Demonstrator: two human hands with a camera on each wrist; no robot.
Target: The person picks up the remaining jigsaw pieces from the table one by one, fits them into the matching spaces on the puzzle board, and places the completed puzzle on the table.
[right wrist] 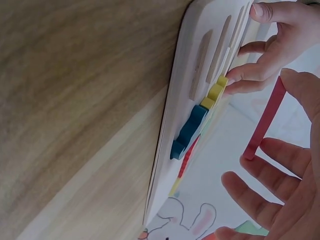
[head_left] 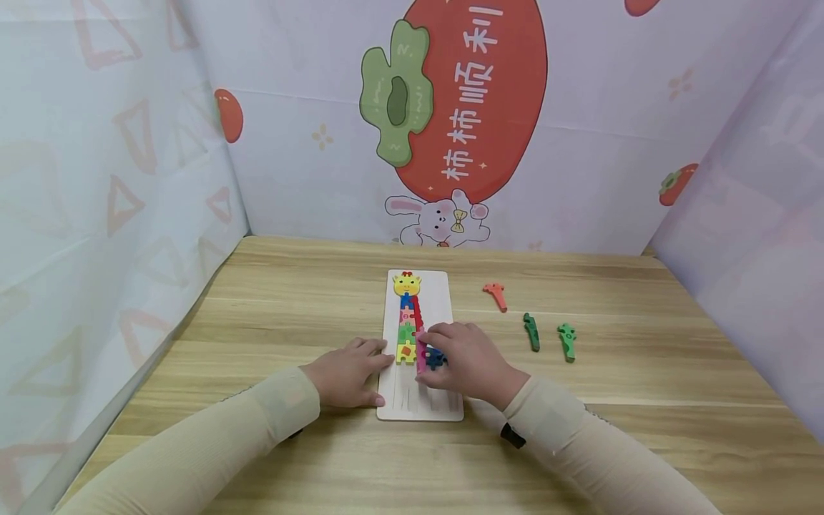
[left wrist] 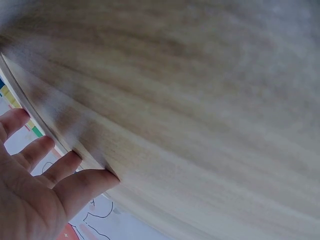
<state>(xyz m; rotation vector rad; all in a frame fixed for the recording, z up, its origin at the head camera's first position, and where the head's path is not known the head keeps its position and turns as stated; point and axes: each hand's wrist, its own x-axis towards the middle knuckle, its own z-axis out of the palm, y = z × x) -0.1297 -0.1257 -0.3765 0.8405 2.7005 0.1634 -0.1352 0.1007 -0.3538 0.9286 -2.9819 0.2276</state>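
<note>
A white puzzle board (head_left: 435,290) lies on the table with a yellow giraffe head (head_left: 407,285) at its far end. Below the head runs a column of blue, pink, green and yellow neck pieces (head_left: 406,332), with a red strip (head_left: 417,312) along its right side. My right hand (head_left: 472,363) pinches a long pink puzzle piece (right wrist: 265,120) between thumb and fingertips, raised above the board in the right wrist view. A dark blue piece (right wrist: 191,127) sits beside the column, partly hidden by that hand in the head view. Fingers spread, my left hand (head_left: 347,373) touches the board's left edge.
To the right of the board lie three loose pieces: an orange one (head_left: 495,296), a dark green one (head_left: 531,332) and a lighter green one (head_left: 567,342). Slots (right wrist: 218,50) mark the board's near end. Printed cloth walls (head_left: 309,186) enclose the wooden table (head_left: 290,286).
</note>
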